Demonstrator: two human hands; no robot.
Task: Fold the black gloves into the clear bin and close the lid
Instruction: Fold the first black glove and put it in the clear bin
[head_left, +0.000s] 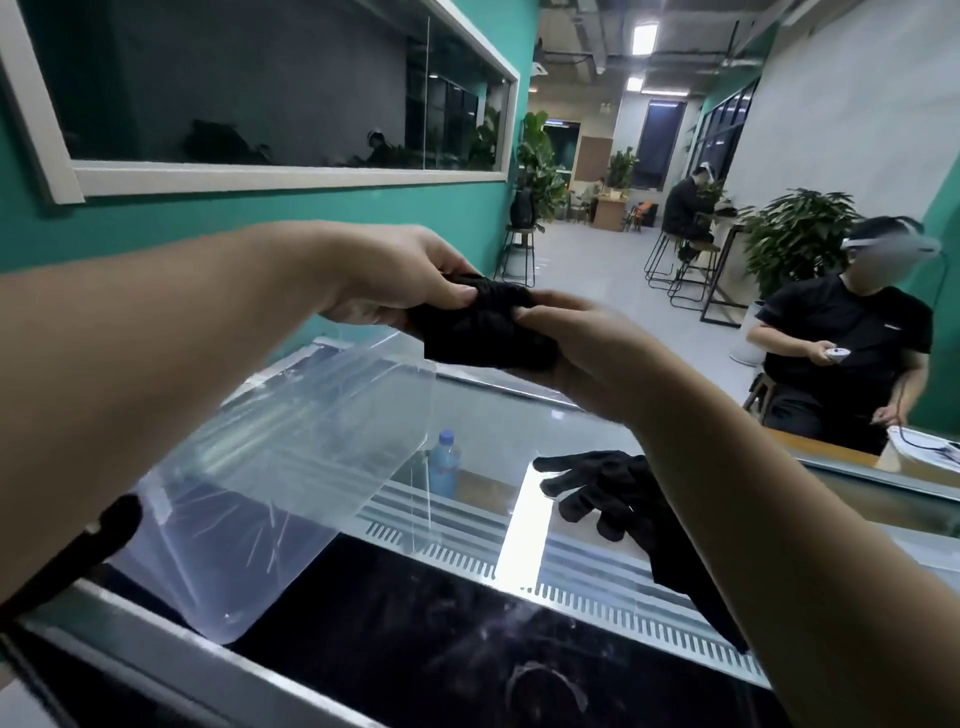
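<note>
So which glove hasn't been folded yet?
Start at the clear bin on the glass counter. Right of it, partly behind the right forearm, lies a black glove. Its fingers are spread flat, unlike the bunched glove held above.

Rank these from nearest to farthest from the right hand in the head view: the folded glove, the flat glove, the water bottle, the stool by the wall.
1. Folded glove: gripped by the right hand and the left hand.
2. Flat glove: on the glass top, below the right hand.
3. Water bottle: under the glass, lower left.
4. Stool: farthest, down the room by the green wall.
</note>
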